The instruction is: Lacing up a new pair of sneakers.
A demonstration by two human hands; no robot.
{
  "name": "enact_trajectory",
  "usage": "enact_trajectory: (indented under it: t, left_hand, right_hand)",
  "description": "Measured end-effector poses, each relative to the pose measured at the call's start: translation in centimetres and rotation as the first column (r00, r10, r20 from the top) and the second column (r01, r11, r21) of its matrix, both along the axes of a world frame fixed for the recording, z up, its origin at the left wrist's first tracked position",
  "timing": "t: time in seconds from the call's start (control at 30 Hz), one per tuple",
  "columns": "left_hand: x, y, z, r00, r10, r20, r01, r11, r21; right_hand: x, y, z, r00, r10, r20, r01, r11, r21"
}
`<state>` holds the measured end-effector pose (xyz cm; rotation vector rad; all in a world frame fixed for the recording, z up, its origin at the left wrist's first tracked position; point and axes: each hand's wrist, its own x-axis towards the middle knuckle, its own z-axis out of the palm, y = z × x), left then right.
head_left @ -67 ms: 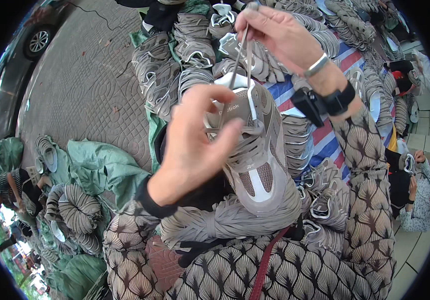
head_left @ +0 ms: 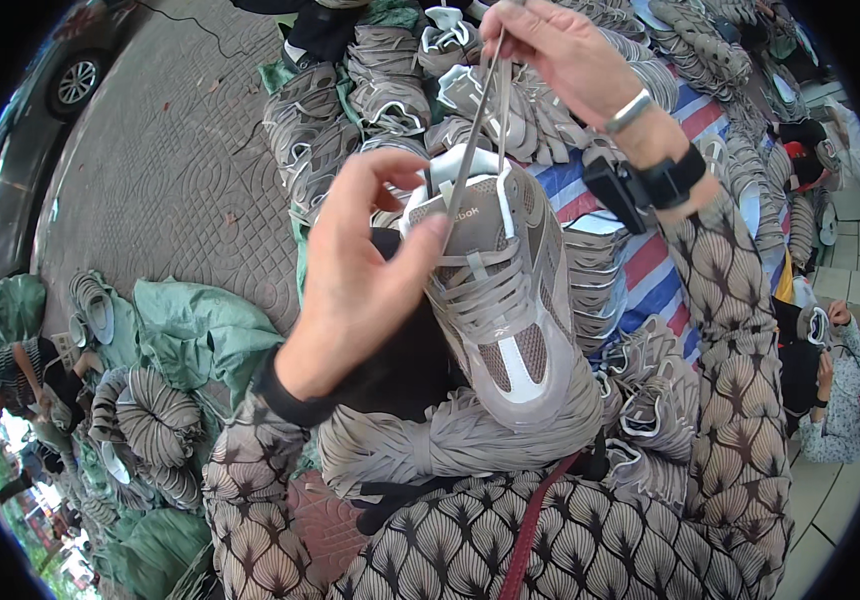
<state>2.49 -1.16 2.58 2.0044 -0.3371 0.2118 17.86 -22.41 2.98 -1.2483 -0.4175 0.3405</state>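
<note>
A grey sneaker (head_left: 557, 330) with a white stripe on its toe sits toe toward me, on a bundle of flat grey shoelaces (head_left: 420, 447) over my lap. Its front is partly laced. My right hand (head_left: 562, 62) is raised beyond the shoe's collar, its fingers pinching the lace (head_left: 477, 133), which runs taut up from the shoe. Beside the tongue, on the shoe's left, is my left hand (head_left: 355, 275). Its thumb and fingers are apart, the thumb tip close to the lace, with nothing seen in its grasp.
Rows of grey shoe uppers (head_left: 390, 90) lie ahead, some on a striped red, white and blue sheet (head_left: 647, 275). Green sacks (head_left: 205, 325) and more uppers (head_left: 158, 415) are at the left. A person (head_left: 840, 390) sits at the right; another is far left. A car (head_left: 50, 120) stands upper left.
My left hand has moved left, away from the laced front of the shoe. My right hand has risen slightly, still with the lace in its fingers.
</note>
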Motion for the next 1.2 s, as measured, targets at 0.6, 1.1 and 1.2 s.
enact_trajectory:
  t: [0.6,1.1,1.2]
  left_hand:
    - [7.1,-2.0,-1.6,0.740,-0.603,-0.300,0.340,0.719,-0.606]
    - [4.6,0.6,6.7,0.951,-0.305,-0.056,0.070,0.387,-0.919]
    - [4.2,0.2,8.2,0.975,-0.218,0.049,0.151,0.484,-0.862]
  right_hand:
    - [3.4,3.2,5.5,0.999,-0.036,-0.021,0.022,0.889,-0.458]
    - [-13.1,-6.1,4.3,0.900,-0.264,0.346,0.375,0.875,-0.306]
    - [-15.1,2.0,1.4,0.916,-0.064,0.397,0.211,0.917,-0.339]
